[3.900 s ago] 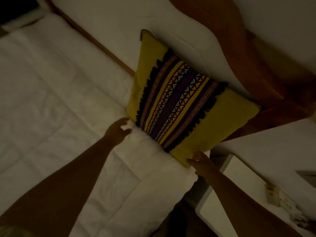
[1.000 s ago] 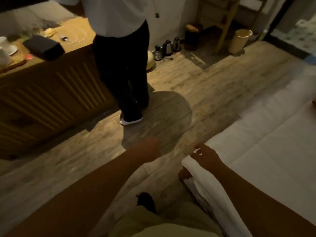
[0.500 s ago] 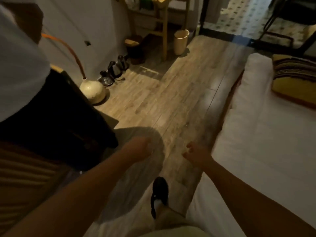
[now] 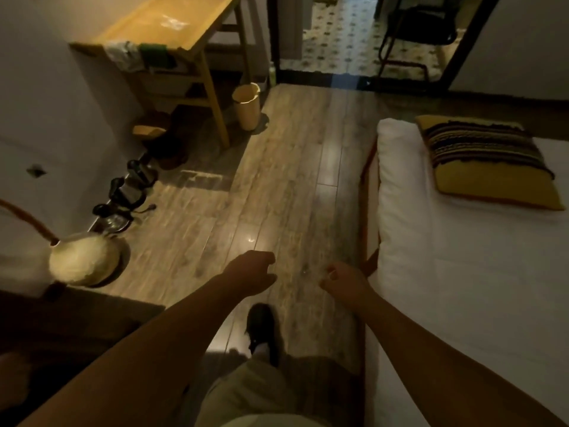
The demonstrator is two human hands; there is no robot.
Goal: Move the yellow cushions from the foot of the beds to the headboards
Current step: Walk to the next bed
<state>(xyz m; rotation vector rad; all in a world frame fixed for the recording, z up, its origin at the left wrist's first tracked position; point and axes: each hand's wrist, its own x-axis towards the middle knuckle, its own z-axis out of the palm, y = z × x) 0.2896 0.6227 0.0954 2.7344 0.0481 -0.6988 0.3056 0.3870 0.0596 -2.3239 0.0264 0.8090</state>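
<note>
We are looking at a yellow cushion [image 4: 489,163] lying flat on the white bed [image 4: 462,272], well ahead of our right hand [image 4: 346,280] and off to its right, near the far end of the mattress. It is square and plump, mustard yellow at both ends, with a broad central panel of dark woven stripes edged by a dark fringe. The bedding looks soft and smooth, and a wooden bed frame [image 4: 368,192] is showing along its edge.

Both hands are hanging empty over the glossy wood-plank floor [image 4: 277,180]. Our left hand [image 4: 254,272] is curled into a loose fist; our right hand is loosely curled too, fingers bent inward, gripping nothing, just beside the mattress edge. Below the left hand, a dark shoe [image 4: 261,326] is stepping on the planks.

Far ahead of the left hand a pale wooden desk [image 4: 172,23] is standing on slanted legs, with a round cream waste bin [image 4: 246,104] beside it. To the left, a rounded lamp base [image 4: 84,260] is sitting on the floor.

Compared with half a second ago, the cushion is showing more fully, and the other person who was filling the left side is gone from view.
</note>
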